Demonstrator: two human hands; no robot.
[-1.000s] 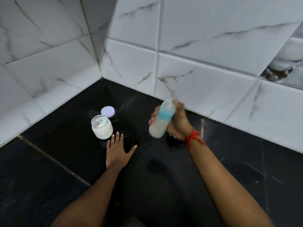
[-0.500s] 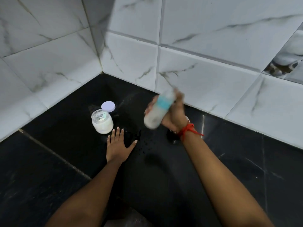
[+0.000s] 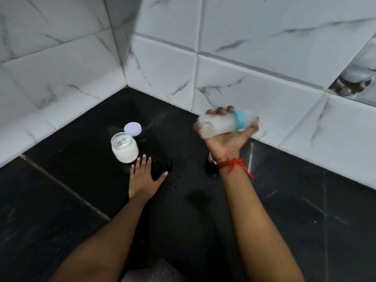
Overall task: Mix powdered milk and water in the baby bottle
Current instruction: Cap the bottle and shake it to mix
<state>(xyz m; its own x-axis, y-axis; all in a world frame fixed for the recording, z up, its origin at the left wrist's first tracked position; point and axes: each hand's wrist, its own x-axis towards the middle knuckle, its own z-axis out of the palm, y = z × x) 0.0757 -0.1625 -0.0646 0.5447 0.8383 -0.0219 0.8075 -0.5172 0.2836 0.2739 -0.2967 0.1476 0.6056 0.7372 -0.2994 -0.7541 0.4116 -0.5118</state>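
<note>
My right hand (image 3: 227,143) grips the baby bottle (image 3: 221,125), a clear bottle with a teal ring and milky liquid inside. It lies almost sideways in the air, blurred, base to the left and capped end to the right, in front of the wall tiles. My left hand (image 3: 143,179) rests flat on the black counter (image 3: 81,180), fingers spread, holding nothing. Just beyond its fingertips stands the open glass jar of white milk powder (image 3: 124,147). The jar's pale lid (image 3: 132,129) lies on the counter behind it.
White marble-look wall tiles (image 3: 254,78) meet in a corner at the back left. Small droplets (image 3: 175,180) speckle the counter between my hands. A dark round object (image 3: 211,167) sits partly hidden behind my right wrist, which wears a red thread.
My right hand has swung the bottle from a tilted, cap-up pose to nearly horizontal and moved it right. The left hand and the jar have stayed put.
</note>
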